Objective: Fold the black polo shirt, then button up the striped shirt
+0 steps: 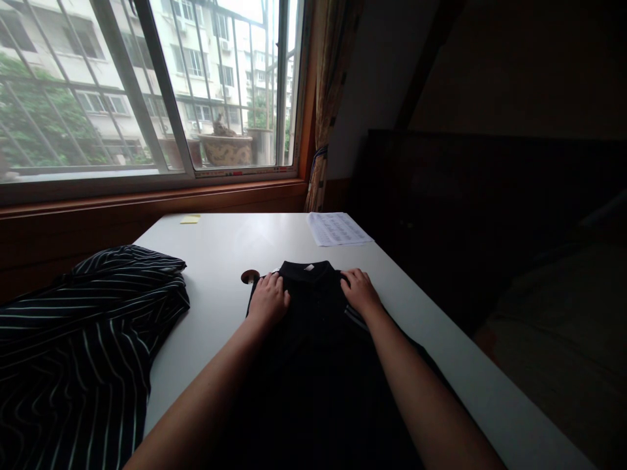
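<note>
A black polo shirt (313,313) lies front up on the white table, its collar pointing away from me. A small pale label shows inside the neck, and grey stripes mark the sleeve at right. My left hand (269,298) is at the left shoulder of the shirt, its fingers curled onto the cloth. At the opposite shoulder, my right hand (360,290) has its fingers bent over the fabric edge. The lower shirt merges into dark shade between my forearms.
A black garment with white stripes (98,326) lies heaped on the left. The white table (215,241) carries a printed sheet (337,228), a yellow sticky note (191,219) and a round cable hole (250,277). A barred window (230,98) and a curtain (327,98) stand behind.
</note>
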A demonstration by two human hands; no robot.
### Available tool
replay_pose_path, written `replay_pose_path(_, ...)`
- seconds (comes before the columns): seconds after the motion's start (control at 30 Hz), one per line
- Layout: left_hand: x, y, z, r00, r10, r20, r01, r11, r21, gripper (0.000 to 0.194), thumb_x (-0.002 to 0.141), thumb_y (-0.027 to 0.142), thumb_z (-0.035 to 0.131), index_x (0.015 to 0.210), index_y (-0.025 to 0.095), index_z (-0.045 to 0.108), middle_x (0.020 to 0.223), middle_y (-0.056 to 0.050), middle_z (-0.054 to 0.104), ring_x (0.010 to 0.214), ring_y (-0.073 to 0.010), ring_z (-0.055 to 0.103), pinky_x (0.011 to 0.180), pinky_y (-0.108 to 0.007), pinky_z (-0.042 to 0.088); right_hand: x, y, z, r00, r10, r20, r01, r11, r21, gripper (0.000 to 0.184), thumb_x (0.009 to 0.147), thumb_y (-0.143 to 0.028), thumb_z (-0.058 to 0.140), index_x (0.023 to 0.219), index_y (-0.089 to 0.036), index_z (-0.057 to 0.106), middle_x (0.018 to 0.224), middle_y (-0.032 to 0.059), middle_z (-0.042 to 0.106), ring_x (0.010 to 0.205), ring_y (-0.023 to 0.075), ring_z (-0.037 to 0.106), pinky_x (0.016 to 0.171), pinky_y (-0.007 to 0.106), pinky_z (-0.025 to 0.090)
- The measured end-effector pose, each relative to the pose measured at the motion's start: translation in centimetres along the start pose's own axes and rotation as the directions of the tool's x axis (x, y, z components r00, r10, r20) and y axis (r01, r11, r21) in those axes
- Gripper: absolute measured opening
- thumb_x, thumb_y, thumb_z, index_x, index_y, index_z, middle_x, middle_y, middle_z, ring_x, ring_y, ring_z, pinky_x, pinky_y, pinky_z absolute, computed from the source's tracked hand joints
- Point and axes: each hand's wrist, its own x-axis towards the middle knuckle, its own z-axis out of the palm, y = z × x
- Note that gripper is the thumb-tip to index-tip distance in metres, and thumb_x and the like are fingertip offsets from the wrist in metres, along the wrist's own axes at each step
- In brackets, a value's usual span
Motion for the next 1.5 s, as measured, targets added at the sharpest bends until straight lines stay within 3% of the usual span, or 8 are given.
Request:
replay_pose_path(0.13,0.0,0.1,-0.8,0.994,0.101,-0.047,-0.103,0.994,-0.031,0.058,0.093,0.026,0.046,0.146,0.006,0.038,0.155,-0.019,0.035,0.147,-0.0319,0.026,0.118,-0.048,0.028,-0.1,-0.2,-0.2,1.000,-0.013,-0.001,0.013,1.000,0.009,0.031,0.093,-0.024,0.052,0.121,-0.019,0.065,0.114,0.0113,0.063,0.106,0.0270,0.054,0.097,0.039,0.043)
replay_pose_path(0.23,0.2,0.1,-1.0,0.974,0.225,-0.003,-0.224,0.970,-0.094,0.063,0.093,0.025,0.047,0.153,0.015,0.030,0.160,-0.011,0.029,0.150,-0.0291,0.020,0.120,-0.049,0.025,-0.2,-0.4,-0.5,1.000,-0.031,0.000,0.031,0.999,0.019,0.032,0.094,-0.024,0.052,0.123,-0.019,0.064,0.116,0.0107,0.063,0.105,0.0262,0.055,0.097,0.038,0.043)
replay_pose_path(0.37,0.3,-0.1,-0.9,0.936,0.310,0.166,-0.288,0.947,-0.143,0.051,0.098,0.035,0.044,0.148,0.028,0.042,0.155,-0.004,0.041,0.147,-0.0292,0.030,0.119,-0.053,0.025,-0.2,-0.7,-0.8,0.998,-0.055,0.000,0.055,0.998,0.036,0.032,0.094,-0.023,0.051,0.123,-0.019,0.064,0.115,0.0105,0.063,0.106,0.0259,0.056,0.099,0.039,0.044)
replay_pose_path(0.5,0.2,0.0,-1.1,0.917,0.349,0.195,-0.325,0.935,-0.144,0.047,0.100,0.042,0.042,0.147,0.038,0.042,0.156,0.002,0.039,0.148,-0.0327,0.025,0.117,-0.059,0.024,-0.3,-1.4,-1.6,0.996,-0.091,-0.002,0.091,0.994,0.058,0.033,0.093,-0.021,0.051,0.124,-0.020,0.064,0.119,0.0097,0.064,0.110,0.0255,0.057,0.102,0.040,0.045)
replay_pose_path(0.8,0.0,0.3,-1.3,0.918,0.341,0.204,-0.311,0.936,-0.164,0.049,0.100,0.047,0.041,0.148,0.039,0.040,0.156,0.003,0.039,0.149,-0.0338,0.023,0.117,-0.062,0.022,-1.0,-5.2,-3.3,0.903,-0.426,0.060,0.392,0.871,0.295,0.040,0.093,-0.021,0.053,0.131,-0.025,0.063,0.135,0.0061,0.062,0.127,0.0235,0.055,0.111,0.044,0.044)
replay_pose_path(1.03,-0.2,0.5,-1.6,0.930,0.305,0.206,-0.269,0.945,-0.187,0.052,0.100,0.046,0.042,0.150,0.038,0.036,0.156,0.004,0.039,0.148,-0.0331,0.024,0.117,-0.061,0.021,-1.1,-4.5,-2.8,0.912,-0.397,0.105,0.345,0.880,0.327,0.035,0.094,-0.023,0.054,0.126,-0.024,0.067,0.135,0.0054,0.063,0.129,0.0226,0.055,0.112,0.043,0.044)
replay_pose_path(1.3,-0.1,0.5,-1.5,0.937,0.303,0.173,-0.271,0.945,-0.184,0.045,0.099,0.037,0.045,0.143,0.032,0.050,0.150,0.000,0.048,0.145,-0.0283,0.034,0.118,-0.057,0.024,-1.1,-4.9,-4.7,0.940,-0.333,0.073,0.303,0.913,0.272,0.024,0.093,-0.025,0.055,0.089,-0.025,0.079,0.100,0.0036,0.075,0.095,0.0196,0.069,0.090,0.034,0.055)
replay_pose_path(1.5,-0.1,0.5,-1.6,0.941,0.308,0.137,-0.281,0.941,-0.188,0.042,0.097,0.032,0.047,0.138,0.029,0.055,0.146,-0.002,0.053,0.141,-0.0263,0.040,0.118,-0.053,0.027,-1.2,-5.0,-4.8,0.942,-0.330,0.059,0.302,0.913,0.275,0.023,0.092,-0.024,0.055,0.087,-0.026,0.078,0.096,0.0035,0.075,0.092,0.0197,0.068,0.089,0.034,0.054)
